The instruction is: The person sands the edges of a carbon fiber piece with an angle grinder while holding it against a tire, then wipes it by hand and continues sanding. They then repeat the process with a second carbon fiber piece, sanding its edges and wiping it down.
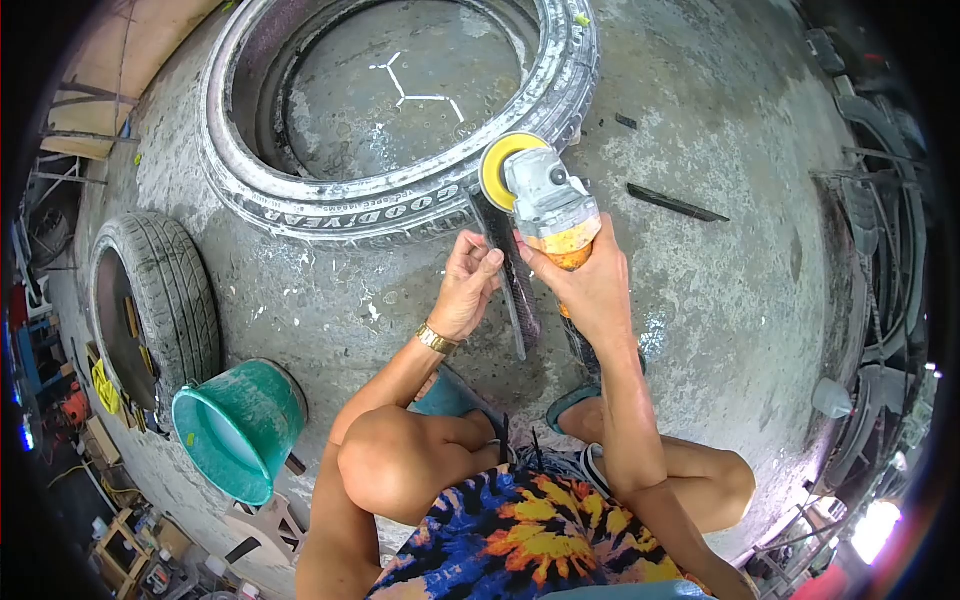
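Note:
My right hand (598,292) is wrapped round the body of an angle grinder (562,215), which has a grey head and an orange-yellow housing. Its round yellow disc (494,180) faces left, close to the upper end of a long dark rubber strip (514,285). With fingers and thumb closed, my left hand (470,280) pinches that strip along its left edge. The strip slants downward from the disc toward my feet. Just beyond both hands lies a large whitened Goodyear tyre (330,212), flat on the floor; the strip's upper end overlaps its near sidewall in this view.
A second tyre (180,290) leans at the left, behind a green bucket (255,420). Dark strip pieces (678,203) lie on the concrete floor (720,290) to the right. More tyres and car parts (880,250) line the right edge.

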`<state>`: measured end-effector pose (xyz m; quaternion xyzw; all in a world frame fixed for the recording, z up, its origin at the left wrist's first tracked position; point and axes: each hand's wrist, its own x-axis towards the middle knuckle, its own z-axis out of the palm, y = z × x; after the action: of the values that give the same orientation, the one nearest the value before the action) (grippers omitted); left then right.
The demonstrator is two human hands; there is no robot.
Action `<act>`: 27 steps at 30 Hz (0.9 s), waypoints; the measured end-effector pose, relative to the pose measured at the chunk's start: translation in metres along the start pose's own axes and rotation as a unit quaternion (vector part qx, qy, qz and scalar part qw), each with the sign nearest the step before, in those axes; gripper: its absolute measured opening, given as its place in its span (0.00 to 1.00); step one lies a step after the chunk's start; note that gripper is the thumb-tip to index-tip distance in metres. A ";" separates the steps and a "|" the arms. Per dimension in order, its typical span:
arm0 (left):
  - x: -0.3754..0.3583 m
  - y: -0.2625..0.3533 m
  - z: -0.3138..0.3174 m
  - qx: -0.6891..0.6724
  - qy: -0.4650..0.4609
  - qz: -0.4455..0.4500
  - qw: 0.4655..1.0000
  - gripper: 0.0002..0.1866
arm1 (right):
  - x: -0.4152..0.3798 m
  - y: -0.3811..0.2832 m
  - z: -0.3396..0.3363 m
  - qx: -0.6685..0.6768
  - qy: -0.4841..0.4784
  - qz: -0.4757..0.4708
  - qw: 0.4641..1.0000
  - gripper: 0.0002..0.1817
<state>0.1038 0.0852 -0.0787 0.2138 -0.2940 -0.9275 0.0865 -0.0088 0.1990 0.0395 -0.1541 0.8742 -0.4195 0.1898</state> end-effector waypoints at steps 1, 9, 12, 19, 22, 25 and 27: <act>0.000 0.001 0.002 0.005 0.007 0.000 1.000 0.11 | -0.001 0.000 0.000 -0.004 -0.002 -0.002 1.000 0.31; 0.003 -0.004 0.001 0.022 0.027 0.000 0.999 0.11 | -0.004 -0.004 0.001 -0.019 -0.018 -0.007 1.000 0.32; 0.003 -0.006 -0.007 0.027 0.011 0.006 1.000 0.11 | -0.001 -0.002 0.002 -0.009 -0.017 0.004 1.000 0.31; 0.000 0.013 0.017 -0.021 -0.005 -0.001 1.000 0.10 | 0.016 0.017 0.003 0.100 0.037 -0.015 0.994 0.32; 0.001 0.013 0.014 -0.014 -0.008 -0.008 1.000 0.10 | 0.013 0.011 -0.001 0.126 0.043 0.004 0.991 0.31; 0.005 -0.005 -0.021 -0.023 -0.039 -0.002 0.999 0.10 | 0.005 -0.002 -0.006 0.060 0.018 0.000 0.998 0.31; 0.003 -0.005 -0.015 -0.015 -0.024 0.003 1.000 0.10 | 0.003 -0.004 -0.004 0.020 -0.012 -0.008 1.000 0.30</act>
<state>0.1076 0.0808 -0.0944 0.1893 -0.2828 -0.9365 0.0853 -0.0128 0.1984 0.0444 -0.1624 0.8620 -0.4367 0.1995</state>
